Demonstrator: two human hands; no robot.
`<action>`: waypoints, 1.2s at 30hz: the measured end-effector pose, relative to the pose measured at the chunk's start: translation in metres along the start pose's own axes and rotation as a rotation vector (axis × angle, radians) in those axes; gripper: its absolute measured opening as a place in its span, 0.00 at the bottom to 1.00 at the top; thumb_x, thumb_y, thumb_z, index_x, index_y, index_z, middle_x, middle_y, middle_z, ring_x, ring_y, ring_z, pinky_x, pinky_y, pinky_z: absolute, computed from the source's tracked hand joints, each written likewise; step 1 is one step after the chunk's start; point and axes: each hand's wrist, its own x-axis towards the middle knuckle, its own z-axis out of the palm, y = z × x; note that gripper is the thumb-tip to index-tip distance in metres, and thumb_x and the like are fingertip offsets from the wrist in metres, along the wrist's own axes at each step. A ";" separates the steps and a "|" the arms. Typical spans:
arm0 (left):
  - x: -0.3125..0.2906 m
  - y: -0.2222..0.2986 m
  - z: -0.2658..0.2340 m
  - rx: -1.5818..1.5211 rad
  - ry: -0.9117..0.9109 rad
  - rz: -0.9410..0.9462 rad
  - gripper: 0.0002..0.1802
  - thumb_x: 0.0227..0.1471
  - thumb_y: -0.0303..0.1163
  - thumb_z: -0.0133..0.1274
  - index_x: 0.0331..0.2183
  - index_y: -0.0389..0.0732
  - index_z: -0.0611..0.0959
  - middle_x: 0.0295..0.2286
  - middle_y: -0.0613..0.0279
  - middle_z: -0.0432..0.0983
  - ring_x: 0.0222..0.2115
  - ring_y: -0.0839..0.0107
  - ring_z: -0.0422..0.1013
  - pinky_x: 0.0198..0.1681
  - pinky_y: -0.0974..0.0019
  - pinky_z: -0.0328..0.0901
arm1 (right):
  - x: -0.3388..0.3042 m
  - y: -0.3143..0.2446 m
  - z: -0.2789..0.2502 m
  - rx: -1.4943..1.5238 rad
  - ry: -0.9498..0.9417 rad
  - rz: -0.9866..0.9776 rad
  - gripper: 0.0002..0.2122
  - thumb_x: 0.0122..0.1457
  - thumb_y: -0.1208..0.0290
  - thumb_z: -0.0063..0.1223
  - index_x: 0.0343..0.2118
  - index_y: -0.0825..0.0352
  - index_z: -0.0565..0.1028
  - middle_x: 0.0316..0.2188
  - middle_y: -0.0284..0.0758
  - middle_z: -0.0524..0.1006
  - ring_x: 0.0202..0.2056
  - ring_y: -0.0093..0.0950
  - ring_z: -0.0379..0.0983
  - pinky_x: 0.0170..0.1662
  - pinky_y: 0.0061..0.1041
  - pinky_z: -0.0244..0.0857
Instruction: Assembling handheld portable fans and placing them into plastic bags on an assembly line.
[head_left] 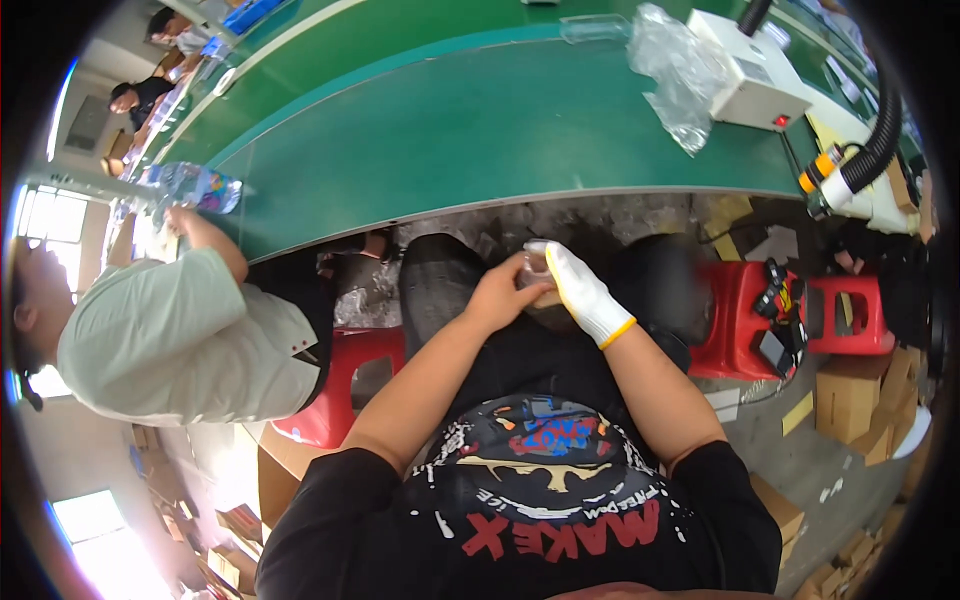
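Over my lap, my bare left hand (497, 294) and my right hand (584, 290), in a white glove with a yellow cuff, come together. Between them sits a small clear, shiny piece (537, 268), which looks like plastic. The left fingers and thumb are closed on its left side. My gloved fingers wrap its right side and hide part of it; its exact kind cannot be made out. Both hands are below the near edge of the green table (450, 130).
On the table's right stand a white box device (752, 75) with a red light and a crumpled clear bag (680, 75). A black hose (880, 120) hangs beside them. A co-worker (190, 335) sits at left near a water bottle (200, 187). Red stools (735, 320) flank me.
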 end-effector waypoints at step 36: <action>0.065 -0.087 0.029 0.380 -0.498 -0.173 0.29 0.52 0.52 0.65 0.49 0.44 0.84 0.47 0.49 0.82 0.50 0.51 0.77 0.52 0.52 0.70 | -0.129 -0.089 -0.112 0.870 0.136 -0.468 0.22 0.70 0.60 0.53 0.62 0.62 0.69 0.50 0.38 0.78 0.50 0.36 0.78 0.44 0.41 0.81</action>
